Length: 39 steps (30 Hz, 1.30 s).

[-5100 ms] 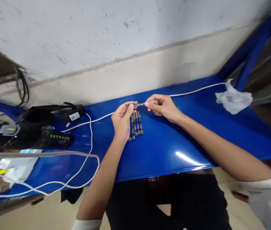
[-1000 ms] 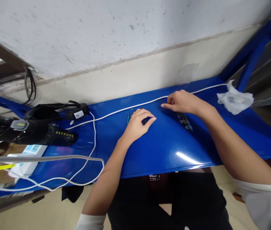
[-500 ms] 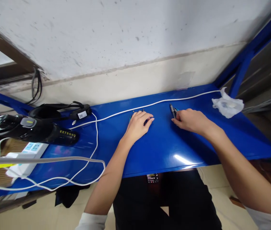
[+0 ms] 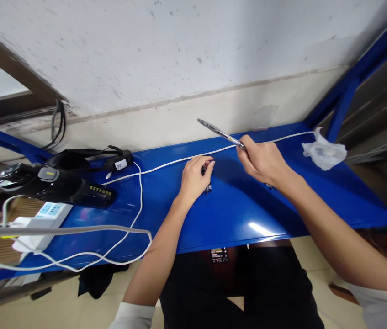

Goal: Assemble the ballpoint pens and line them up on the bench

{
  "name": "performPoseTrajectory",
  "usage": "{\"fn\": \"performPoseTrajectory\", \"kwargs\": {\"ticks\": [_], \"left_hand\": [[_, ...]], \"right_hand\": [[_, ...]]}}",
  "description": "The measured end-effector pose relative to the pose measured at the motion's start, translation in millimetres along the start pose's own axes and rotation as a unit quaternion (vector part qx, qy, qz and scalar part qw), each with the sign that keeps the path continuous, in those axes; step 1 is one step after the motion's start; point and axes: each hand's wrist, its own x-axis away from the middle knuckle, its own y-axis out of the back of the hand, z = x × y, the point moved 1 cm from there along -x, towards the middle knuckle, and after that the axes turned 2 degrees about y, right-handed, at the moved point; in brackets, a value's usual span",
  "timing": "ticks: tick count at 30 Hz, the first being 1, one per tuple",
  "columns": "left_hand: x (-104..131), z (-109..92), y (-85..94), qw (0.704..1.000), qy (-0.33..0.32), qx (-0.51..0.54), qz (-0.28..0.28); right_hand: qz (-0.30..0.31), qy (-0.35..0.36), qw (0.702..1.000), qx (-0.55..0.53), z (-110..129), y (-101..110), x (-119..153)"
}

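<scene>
In my right hand is a grey pen, pinched near one end by thumb and fingers. It is raised above the shelf and points up to the left. My left hand rests on the blue shelf with curled fingers. Dark objects with shiny, clear-looking ends show between its thumb and fingers and below the thumb; the palm hides the rest. A small shiny object peeks out beneath my right wrist, mostly hidden.
A white cable crosses the back of the shelf and loops at left. A black EXTROBD device, a power strip and a black strapped device are at left. Crumpled white plastic lies at right.
My right hand has lifted the pen off the shelf and swung it up to the left. My left hand stays about in place, with dark objects now showing beside its thumb.
</scene>
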Motion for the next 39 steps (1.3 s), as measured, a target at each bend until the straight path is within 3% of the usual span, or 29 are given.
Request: {"fn": "performPoseTrajectory", "kwargs": {"ticks": [4,7,10,15,20,28,33,39], "left_hand": [[-1.8,-2.5,-0.6,0.987,0.059,0.146,-0.023],[-4.5,-0.4,0.2,0.940,0.109,0.321,-0.036],[-7.7,5.6,3.7,0.901,0.153,0.401,-0.069],[-10.0,9.3,5.3,0.884,0.185,0.424,-0.063],[-7.2,1.1,0.6,0.903,0.194,0.382,-0.027],[-7.5,-8.2,3.2,0.904,0.164,0.395,0.016],[-7.0,-7.4,1.8,0.908,0.157,0.388,-0.009],[-5.9,5.3,-1.4,0.913,0.208,0.343,-0.074]], "right_hand": [[0.020,0.034,0.999,-0.030,-1.9,-17.0,-6.9],[0.058,0.091,0.994,-0.032,-5.9,-37.1,-12.0],[0.089,0.124,0.988,-0.036,-10.1,-55.1,-13.8],[0.110,0.089,0.985,-0.101,-9.6,-64.9,-6.7],[0.130,0.077,0.976,-0.158,-0.8,-65.8,2.2],[0.115,0.082,0.961,-0.238,-0.6,-76.8,6.5],[0.105,0.077,0.959,-0.252,-0.8,-72.4,6.4],[0.108,0.077,0.954,-0.271,5.6,-73.0,6.7]]}}
